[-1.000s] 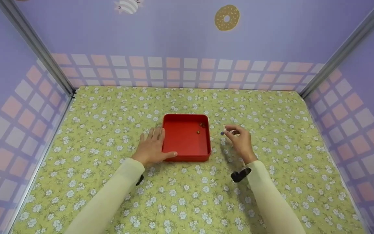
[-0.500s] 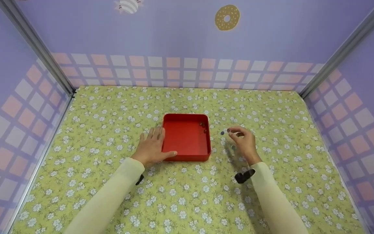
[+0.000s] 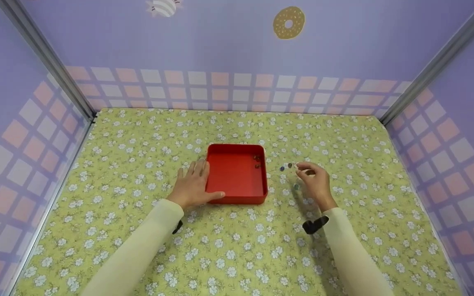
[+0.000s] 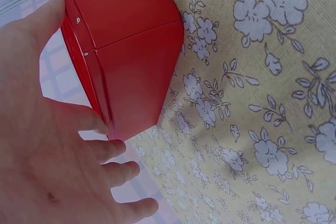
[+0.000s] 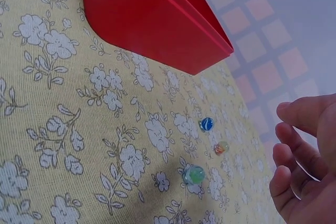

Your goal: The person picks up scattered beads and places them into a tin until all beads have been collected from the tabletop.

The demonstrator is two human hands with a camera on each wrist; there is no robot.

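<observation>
My left hand (image 3: 191, 187) rests with straight fingers along the left side of the red box (image 3: 237, 200), its thumb over the near rim. In the left wrist view the palm and fingertips lie against the box's wall. Several small brown marbles (image 3: 257, 158) lie inside, by the right wall. My right hand (image 3: 316, 183) is just right of the loose marbles, fingers loosely bent with nothing between them. Nearby on the cloth are a blue marble (image 5: 207, 124), an orange-and-yellow marble (image 5: 221, 147) and a green marble (image 5: 194, 174).
A yellow-green flowered cloth (image 3: 228, 246) covers the table. Purple walls (image 3: 228, 49) with a pink-and-white checked band enclose the back and both sides. Black wrist straps (image 3: 315, 225) show at the sleeves.
My right hand has drawn back to the right, uncovering the orange-and-yellow and green marbles. Inside the box, one brown marble has rolled toward the right wall. My left hand stays put.
</observation>
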